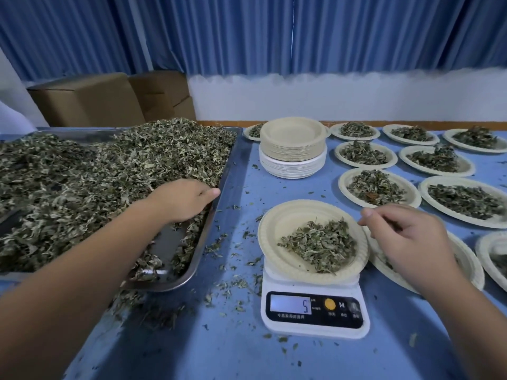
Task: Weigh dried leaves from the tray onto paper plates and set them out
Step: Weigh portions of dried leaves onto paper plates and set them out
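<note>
Though messy, blue tabletop (233,352), blue curtains (247,31)

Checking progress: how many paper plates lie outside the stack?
11 plates: one on the scale, one under the right hand, one at the right edge, seven set out beyond, one behind the plate stack. More may be hidden.

The left hand (182,200) has its fingertips buried in dried leaves (82,187), the tray (167,242) runs off the left edge, and whether the right hand (411,239) pinches anything is unclear.
</note>
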Tool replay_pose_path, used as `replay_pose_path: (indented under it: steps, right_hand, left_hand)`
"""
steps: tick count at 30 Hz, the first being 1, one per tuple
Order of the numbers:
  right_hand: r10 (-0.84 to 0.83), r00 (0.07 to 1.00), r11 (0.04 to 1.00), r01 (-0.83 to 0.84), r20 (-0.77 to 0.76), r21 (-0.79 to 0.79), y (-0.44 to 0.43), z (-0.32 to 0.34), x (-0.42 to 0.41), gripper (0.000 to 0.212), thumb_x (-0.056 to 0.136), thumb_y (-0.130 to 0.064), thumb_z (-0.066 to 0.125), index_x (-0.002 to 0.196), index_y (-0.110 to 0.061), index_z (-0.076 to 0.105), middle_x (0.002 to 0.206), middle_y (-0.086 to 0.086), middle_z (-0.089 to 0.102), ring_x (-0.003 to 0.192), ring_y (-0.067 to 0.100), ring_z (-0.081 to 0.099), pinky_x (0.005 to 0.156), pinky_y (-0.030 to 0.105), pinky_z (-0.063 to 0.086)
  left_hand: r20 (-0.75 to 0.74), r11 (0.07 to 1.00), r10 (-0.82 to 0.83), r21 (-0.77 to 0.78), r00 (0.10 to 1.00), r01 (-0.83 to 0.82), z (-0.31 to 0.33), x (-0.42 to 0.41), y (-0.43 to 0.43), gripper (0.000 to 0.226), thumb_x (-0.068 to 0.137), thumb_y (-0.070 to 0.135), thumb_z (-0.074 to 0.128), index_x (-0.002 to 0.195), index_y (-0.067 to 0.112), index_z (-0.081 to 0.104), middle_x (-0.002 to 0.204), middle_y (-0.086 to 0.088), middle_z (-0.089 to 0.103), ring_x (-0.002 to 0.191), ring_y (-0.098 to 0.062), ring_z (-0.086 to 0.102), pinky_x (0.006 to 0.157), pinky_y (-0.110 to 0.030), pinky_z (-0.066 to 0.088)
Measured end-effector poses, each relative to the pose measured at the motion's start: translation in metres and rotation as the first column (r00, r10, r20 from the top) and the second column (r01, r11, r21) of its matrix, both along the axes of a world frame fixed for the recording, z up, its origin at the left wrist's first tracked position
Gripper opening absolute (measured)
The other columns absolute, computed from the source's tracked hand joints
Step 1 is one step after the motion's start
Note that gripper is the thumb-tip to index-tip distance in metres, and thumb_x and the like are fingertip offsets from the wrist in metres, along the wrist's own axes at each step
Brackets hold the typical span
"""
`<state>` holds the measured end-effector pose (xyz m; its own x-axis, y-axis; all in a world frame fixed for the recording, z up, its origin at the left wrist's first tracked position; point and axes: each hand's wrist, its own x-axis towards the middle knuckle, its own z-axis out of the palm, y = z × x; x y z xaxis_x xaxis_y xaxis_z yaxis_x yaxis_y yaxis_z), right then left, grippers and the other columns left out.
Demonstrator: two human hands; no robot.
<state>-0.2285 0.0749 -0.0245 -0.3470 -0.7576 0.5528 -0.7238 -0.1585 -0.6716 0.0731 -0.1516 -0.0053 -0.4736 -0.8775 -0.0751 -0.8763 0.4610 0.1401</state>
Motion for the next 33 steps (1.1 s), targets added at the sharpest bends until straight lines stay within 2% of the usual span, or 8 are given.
replay_pose_path:
  steps: [3, 5, 9, 12, 17, 20, 25, 33]
  right_hand:
    - [-0.007, 1.0, 1.0, 0.007, -0.002, -0.001, 0.002, 0.001, 0.002, 0.027, 0.09, -0.02, 0.062, 0.065, -0.024, 0.068, 0.061, -0.009, 0.059, 0.057, 0.01, 0.053, 0.049, 0.011, 0.033]
    - [0.003, 1.0, 1.0, -0.003, 0.017, 0.003, 0.004, 0.002, 0.003, 0.026, 0.091, -0.02, 0.062, 0.066, -0.024, 0.069, 0.058, -0.011, 0.058, 0.053, 0.007, 0.051, 0.049, 0.01, 0.032]
    - [0.007, 0.999, 1.0, -0.006, 0.039, -0.002, 0.006, 0.005, 0.003, 0.026, 0.091, -0.02, 0.062, 0.067, -0.026, 0.069, 0.056, -0.008, 0.058, 0.054, 0.008, 0.051, 0.048, 0.015, 0.034]
    - [0.013, 0.999, 1.0, -0.013, 0.05, 0.002, 0.008, 0.006, 0.004, 0.027, 0.092, -0.021, 0.061, 0.067, -0.027, 0.069, 0.055, -0.007, 0.058, 0.053, 0.009, 0.052, 0.047, 0.017, 0.034]
    - [0.004, 0.999, 1.0, -0.004, 0.04, 0.01, 0.01, 0.008, 0.006, 0.027, 0.092, -0.018, 0.061, 0.067, -0.021, 0.07, 0.055, -0.018, 0.059, 0.053, 0.002, 0.054, 0.047, 0.009, 0.034]
    - [0.0, 1.0, 1.0, 0.0, 0.024, 0.018, 0.01, 0.009, 0.007, 0.025, 0.092, -0.016, 0.061, 0.069, -0.014, 0.072, 0.058, -0.025, 0.06, 0.061, -0.003, 0.057, 0.052, 0.007, 0.036]
    - [0.005, 1.0, 1.0, -0.005, -0.021, 0.008, 0.009, 0.008, 0.007, 0.026, 0.092, -0.014, 0.061, 0.068, -0.011, 0.071, 0.055, -0.027, 0.057, 0.057, -0.005, 0.055, 0.052, 0.006, 0.034]
    - [0.011, 1.0, 1.0, -0.012, -0.029, -0.021, 0.007, 0.003, 0.003, 0.03, 0.092, -0.014, 0.061, 0.063, -0.011, 0.068, 0.054, -0.02, 0.056, 0.054, 0.0, 0.052, 0.049, 0.008, 0.031]
  left_hand:
    - [-0.015, 0.99, -0.009, 0.14, 1.0, 0.011, -0.007, 0.004, 0.029, 0.087, 0.083, 0.072, 0.012, 0.147, 0.02, 0.04, 0.151, -0.007, 0.041, 0.136, -0.027, 0.04, 0.112, -0.039, 0.029]
    - [-0.047, 0.983, 0.011, 0.182, 0.999, -0.002, -0.01, 0.01, 0.043, 0.092, 0.078, 0.074, 0.012, 0.144, 0.02, 0.044, 0.147, -0.007, 0.046, 0.132, -0.026, 0.045, 0.107, -0.036, 0.032]
    - [-0.249, 0.988, 0.068, 0.149, 0.966, -0.031, -0.001, 0.028, 0.063, 0.083, 0.079, 0.075, 0.018, 0.127, 0.024, 0.063, 0.129, 0.001, 0.062, 0.108, -0.017, 0.058, 0.091, -0.029, 0.042]
    - [-0.321, 0.992, 0.052, 0.126, 0.946, -0.012, 0.004, 0.041, 0.075, 0.076, 0.078, 0.076, 0.017, 0.12, 0.034, 0.064, 0.132, 0.005, 0.059, 0.111, -0.01, 0.053, 0.094, -0.028, 0.038]
    - [-0.186, 0.995, -0.036, 0.086, 0.982, 0.053, -0.005, 0.042, 0.1, 0.08, 0.084, 0.071, 0.016, 0.141, 0.025, 0.049, 0.144, 0.004, 0.049, 0.13, -0.016, 0.046, 0.106, -0.028, 0.03]
    - [-0.087, 0.993, -0.091, 0.062, 0.992, 0.097, -0.015, 0.041, 0.117, 0.075, 0.082, 0.074, 0.012, 0.115, 0.024, 0.058, 0.115, 0.005, 0.061, 0.104, -0.017, 0.057, 0.094, -0.035, 0.045]
    - [-0.084, 0.995, -0.085, -0.056, 0.993, 0.081, -0.024, 0.049, 0.132, 0.065, 0.083, 0.07, 0.009, 0.082, 0.02, 0.049, 0.084, 0.001, 0.053, 0.079, -0.013, 0.051, 0.078, -0.038, 0.045]
    - [-0.145, 0.99, -0.011, -0.14, 0.989, -0.009, -0.029, 0.052, 0.144, 0.058, 0.085, 0.067, 0.014, 0.085, 0.026, 0.055, 0.081, 0.007, 0.052, 0.073, -0.006, 0.051, 0.065, -0.031, 0.042]
